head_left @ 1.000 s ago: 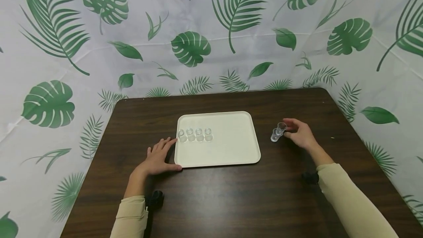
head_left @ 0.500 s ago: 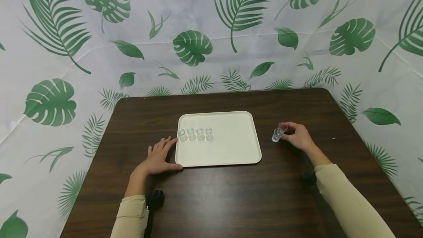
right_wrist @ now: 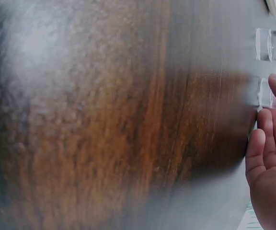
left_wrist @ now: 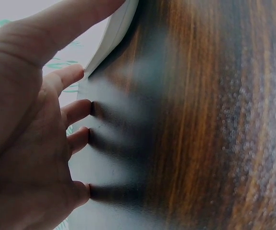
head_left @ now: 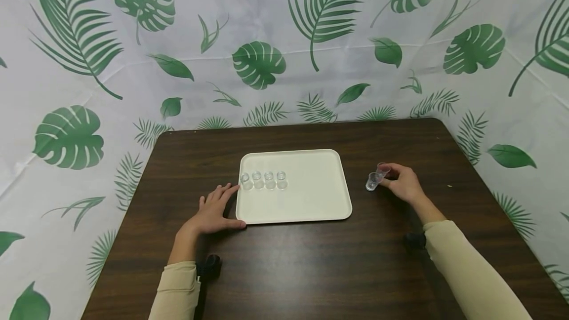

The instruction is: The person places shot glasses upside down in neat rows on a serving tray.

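A pale rectangular tray lies on the dark table, with several small clear cups in a row at its left side. My left hand rests beside it, fingers spread, index finger and thumb touching the tray's left edge and near corner. In the left wrist view, the left hand's other fingertips rest on the table. Right of the tray, my right hand pinches a small clear cup between thumb and fingers. Another clear cup stands just in front and to the left of it.
The brown wood-grain table reaches back to a white cloth printed with green leaves. Dark wrist devices are strapped under both sleeves. Glare lies on the table's near middle.
My right hand's fingers have closed in around the farther cup, which sits slightly more to the right of its neighbour. The left hand and tray have stayed put.
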`<state>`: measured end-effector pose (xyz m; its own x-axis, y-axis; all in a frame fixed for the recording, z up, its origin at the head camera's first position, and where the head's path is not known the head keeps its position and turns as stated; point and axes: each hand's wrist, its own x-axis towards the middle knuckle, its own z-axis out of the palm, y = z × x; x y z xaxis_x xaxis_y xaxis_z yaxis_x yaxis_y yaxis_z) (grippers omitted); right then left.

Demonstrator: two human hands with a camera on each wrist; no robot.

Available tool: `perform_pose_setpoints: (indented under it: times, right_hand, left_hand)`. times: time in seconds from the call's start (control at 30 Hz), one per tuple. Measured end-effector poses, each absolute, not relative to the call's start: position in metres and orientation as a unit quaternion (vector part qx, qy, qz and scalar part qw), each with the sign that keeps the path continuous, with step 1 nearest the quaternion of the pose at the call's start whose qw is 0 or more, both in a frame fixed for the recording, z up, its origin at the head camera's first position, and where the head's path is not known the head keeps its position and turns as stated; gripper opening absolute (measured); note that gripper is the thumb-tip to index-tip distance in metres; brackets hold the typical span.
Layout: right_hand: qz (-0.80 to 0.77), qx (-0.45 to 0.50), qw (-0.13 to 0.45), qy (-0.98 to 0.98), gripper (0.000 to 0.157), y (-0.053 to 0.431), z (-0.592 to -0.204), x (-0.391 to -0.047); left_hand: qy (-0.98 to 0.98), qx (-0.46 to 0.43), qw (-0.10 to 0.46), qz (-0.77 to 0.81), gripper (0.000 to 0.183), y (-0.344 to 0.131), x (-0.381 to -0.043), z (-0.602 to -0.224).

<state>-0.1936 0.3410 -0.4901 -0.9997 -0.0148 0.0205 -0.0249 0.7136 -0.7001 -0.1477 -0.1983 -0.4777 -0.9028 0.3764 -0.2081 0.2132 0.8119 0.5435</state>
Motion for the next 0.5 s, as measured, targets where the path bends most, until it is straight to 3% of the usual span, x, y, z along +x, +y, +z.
perform_pose_setpoints:
  times: [0.5]
  right_hand:
    - [0.442,-0.116,0.102,-0.883,0.046,0.355,-0.469,-0.202]
  left_hand:
    - [0.941,0.152,0.157,0.257,0.106,-0.194,-0.15,-0.475]
